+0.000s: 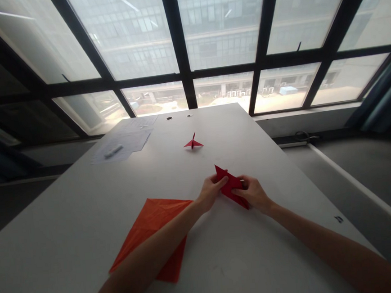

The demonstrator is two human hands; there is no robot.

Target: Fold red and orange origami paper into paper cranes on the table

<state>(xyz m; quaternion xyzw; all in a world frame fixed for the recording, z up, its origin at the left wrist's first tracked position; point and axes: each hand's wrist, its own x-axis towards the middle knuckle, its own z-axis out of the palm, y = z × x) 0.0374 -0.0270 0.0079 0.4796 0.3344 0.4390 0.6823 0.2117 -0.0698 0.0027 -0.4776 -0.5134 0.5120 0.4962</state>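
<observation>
A folded piece of red paper is held tilted just above the white table, one pointed corner up and left, another down and right. My left hand pinches its left side, thumb on the face toward me. On the right side my right hand grips it the same way, with its other fingers partly hidden behind the paper. Beyond both hands stands a red folded-paper figure with spread, wing-like points. Under my left forearm lies a creased orange sheet, partly covered by the arm.
The long white table reaches toward large windows. Printed papers lie at its far left, with a whitish tube-like item on top. Two round holes sit near the far edge. A small dark mark is near the right edge.
</observation>
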